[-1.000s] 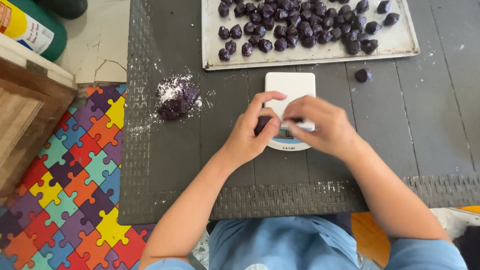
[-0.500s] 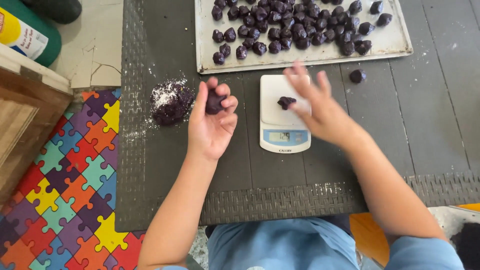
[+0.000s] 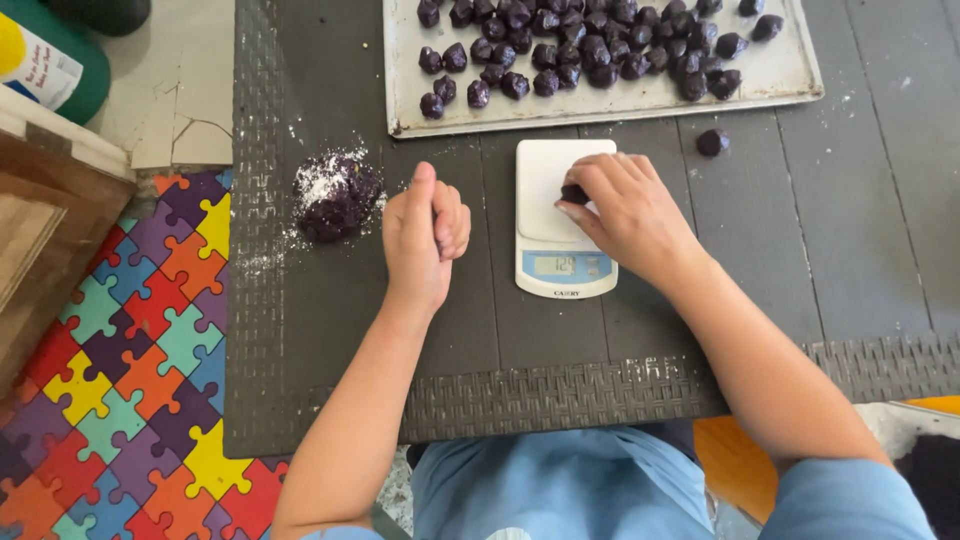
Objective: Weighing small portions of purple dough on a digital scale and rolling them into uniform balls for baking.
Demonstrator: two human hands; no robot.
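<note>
- Far left: a floor mat (image 3: pixel 120 350) of coloured jigsaw-shaped tiles lay beside the dark table (image 3: pixel 300 350), with a green container (image 3: pixel 60 60) at the upper corner.
- Left of centre: a dark purple dough mound (image 3: pixel 335 197), dusted with white flour, sat on the table.
- Left hand (image 3: pixel 425 235): it rested just right of the mound, its fingers curled into a loose fist; whether anything lay inside could not be told.
- Centre: a small white kitchen scale (image 3: pixel 560 215) stood on the table between the hands, its display facing the person.
- Right hand (image 3: pixel 630 210): its fingertips were pinched around a small dark dough piece (image 3: pixel 574 193) on the scale's platform.
- Upper right: a metal tray (image 3: pixel 790 70) held many dark dough balls (image 3: pixel 590 45) in rough rows.
- Right: one stray dough ball (image 3: pixel 713 142) lay on the table just below the tray.
</note>
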